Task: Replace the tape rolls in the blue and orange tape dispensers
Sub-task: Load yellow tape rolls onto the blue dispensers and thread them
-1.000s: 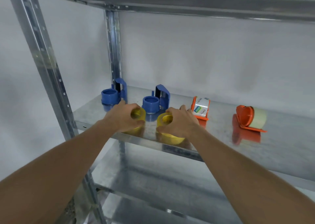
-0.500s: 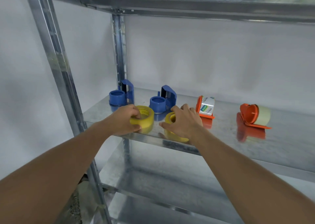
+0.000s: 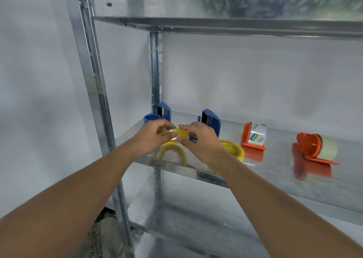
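I hold a yellow tape roll (image 3: 177,135) with both hands just above the front of the metal shelf (image 3: 275,172). My left hand (image 3: 151,139) grips its left side and my right hand (image 3: 202,141) pinches its right edge. A second yellow roll (image 3: 233,149) lies on the shelf behind my right wrist. Two blue dispensers stand behind my hands with their spindles bare: one at the left (image 3: 159,113), one partly hidden by my right hand (image 3: 211,120). Further right stand an orange dispenser with a labelled white roll (image 3: 254,137) and an orange dispenser with a pale roll (image 3: 316,147).
A steel upright (image 3: 92,80) rises at the left of the rack, and a rear post stands behind the left blue dispenser. An upper shelf (image 3: 216,22) hangs overhead. A lower shelf (image 3: 196,218) lies beneath. The shiny shelf shows a yellow reflection under the held roll.
My left hand lifted its yellow roll off the shelf. My right hand left the other roll lying on the shelf and came over to the raised one. The view tilted upward and closer.
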